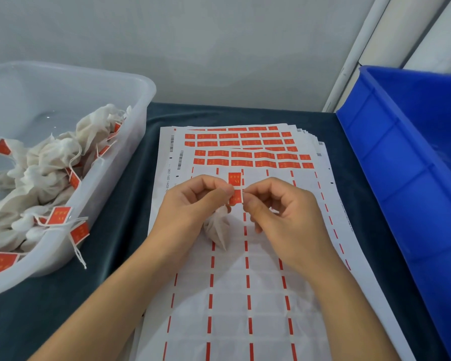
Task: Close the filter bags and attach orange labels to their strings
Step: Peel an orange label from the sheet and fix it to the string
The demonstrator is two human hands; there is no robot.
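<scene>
At frame centre an orange label (pixel 235 196) is pinched between the fingers of the left hand (pixel 193 201) and right hand (pixel 279 207), the filter bag (pixel 219 227) hanging just below; edges should be aligned squarely over the string before pressing.

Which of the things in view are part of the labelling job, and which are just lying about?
In the job: left hand, right hand, orange label, filter bag, label sheets, clear tub of labelled bags.

Lying about: blue crate, dark cloth.
</scene>
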